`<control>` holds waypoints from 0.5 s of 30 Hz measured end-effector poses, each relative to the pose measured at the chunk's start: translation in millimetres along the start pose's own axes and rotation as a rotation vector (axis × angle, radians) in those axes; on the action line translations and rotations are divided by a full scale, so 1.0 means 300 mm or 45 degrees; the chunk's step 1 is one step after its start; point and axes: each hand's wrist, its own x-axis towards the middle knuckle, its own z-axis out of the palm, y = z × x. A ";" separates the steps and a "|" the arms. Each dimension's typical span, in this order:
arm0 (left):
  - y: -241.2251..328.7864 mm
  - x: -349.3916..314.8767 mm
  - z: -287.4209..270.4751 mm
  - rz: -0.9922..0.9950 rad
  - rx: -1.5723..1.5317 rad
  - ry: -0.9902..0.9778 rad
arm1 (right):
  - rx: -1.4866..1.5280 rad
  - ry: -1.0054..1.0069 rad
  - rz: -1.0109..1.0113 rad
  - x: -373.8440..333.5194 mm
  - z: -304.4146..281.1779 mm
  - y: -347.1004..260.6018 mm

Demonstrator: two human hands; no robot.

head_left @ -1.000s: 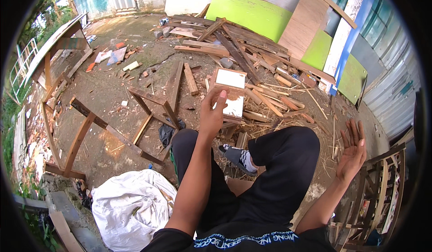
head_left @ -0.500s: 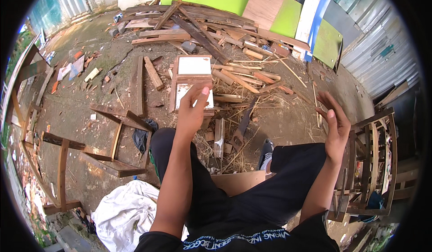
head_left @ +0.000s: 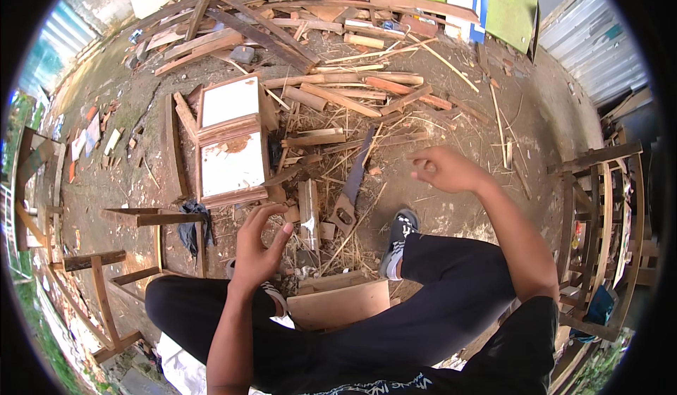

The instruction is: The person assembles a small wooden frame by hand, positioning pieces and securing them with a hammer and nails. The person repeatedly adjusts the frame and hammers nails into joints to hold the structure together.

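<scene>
My left hand (head_left: 259,245) hangs in the air above my left knee, fingers curved and apart, nothing in it. To its upper left stands a small wooden box-like piece with white top panels (head_left: 231,161), one of them chipped and stained. My right hand (head_left: 446,170) is held out over the ground, fingers loosely bent and empty. Between the two hands a handsaw (head_left: 352,184) with a wooden handle lies on the straw-littered ground. A short wood block (head_left: 308,213) with a pale streak lies left of the saw. Between my feet is a light wooden board (head_left: 340,305).
A heap of old planks (head_left: 282,25) spreads across the far side, with loose sticks (head_left: 352,92) nearer. Wooden frames (head_left: 137,219) stand at the left, and a slatted wooden frame (head_left: 599,233) at the right. White cloth (head_left: 185,367) lies beside my left leg. Corrugated metal (head_left: 592,50) walls the far right.
The view has tilted down and shifted right. My right hand has swung inward, toward the saw, and turned sideways. My left hand has come lower, away from the white panels. Both stay empty.
</scene>
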 end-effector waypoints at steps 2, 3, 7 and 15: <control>-0.068 0.018 0.123 -0.078 0.036 -0.040 | -0.083 -0.182 -0.134 0.047 0.010 0.016; -0.094 0.032 0.192 -0.114 0.049 -0.053 | -0.029 -0.209 -0.129 0.084 0.009 0.069; -0.226 0.087 0.477 -0.422 -0.063 -0.189 | 0.079 0.066 -0.019 0.250 0.139 0.400; -0.527 0.188 0.964 -0.558 0.024 -0.267 | 0.512 0.281 0.196 0.330 0.610 0.866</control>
